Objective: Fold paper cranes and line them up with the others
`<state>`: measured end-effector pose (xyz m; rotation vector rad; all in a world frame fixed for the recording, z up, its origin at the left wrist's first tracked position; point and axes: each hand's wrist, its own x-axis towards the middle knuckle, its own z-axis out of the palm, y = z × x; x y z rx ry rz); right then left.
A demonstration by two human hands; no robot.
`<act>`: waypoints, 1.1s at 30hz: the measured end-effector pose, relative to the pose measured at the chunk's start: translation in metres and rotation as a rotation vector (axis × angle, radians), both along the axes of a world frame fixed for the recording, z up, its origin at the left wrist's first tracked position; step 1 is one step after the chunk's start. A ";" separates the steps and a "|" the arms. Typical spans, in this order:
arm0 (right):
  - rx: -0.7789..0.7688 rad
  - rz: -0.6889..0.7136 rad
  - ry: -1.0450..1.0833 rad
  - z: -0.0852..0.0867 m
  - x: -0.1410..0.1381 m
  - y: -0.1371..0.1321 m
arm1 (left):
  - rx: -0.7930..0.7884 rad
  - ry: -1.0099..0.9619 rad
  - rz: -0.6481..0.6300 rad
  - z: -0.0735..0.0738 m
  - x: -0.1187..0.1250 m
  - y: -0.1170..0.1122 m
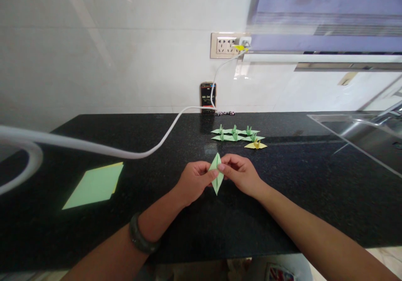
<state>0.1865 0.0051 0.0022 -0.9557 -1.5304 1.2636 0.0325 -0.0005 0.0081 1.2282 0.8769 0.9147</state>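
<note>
A light green origami paper (217,184), folded into a narrow diamond, is held upright between my two hands above the dark countertop. My left hand (194,180) pinches its left side, with the thumb across the front. From the right, my right hand (243,175) grips the other edge, thumb pressed near the middle crease. The fingers behind the paper are mostly hidden. Just beyond my hands stand several green paper cranes (235,136) in two rows, with one yellow paper crane (256,145) at their near right.
Green and yellow paper sheets (96,185) lie stacked at left. A white cable (141,154) arcs across the counter (157,230) toward a wall socket (226,45). A phone (207,96) showing a timer leans on the wall. At right is a metal sink (373,134).
</note>
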 end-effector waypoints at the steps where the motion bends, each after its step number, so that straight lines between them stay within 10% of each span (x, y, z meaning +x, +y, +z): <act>1: -0.001 0.001 0.010 0.001 0.000 0.000 | -0.005 0.005 -0.010 0.000 0.000 0.000; 22: 0.121 -0.279 -0.068 0.003 0.006 0.003 | -0.042 0.171 -0.203 -0.014 0.004 -0.008; 33: 0.040 -0.017 -0.199 0.002 0.004 0.001 | 0.066 0.059 0.159 0.000 0.001 0.000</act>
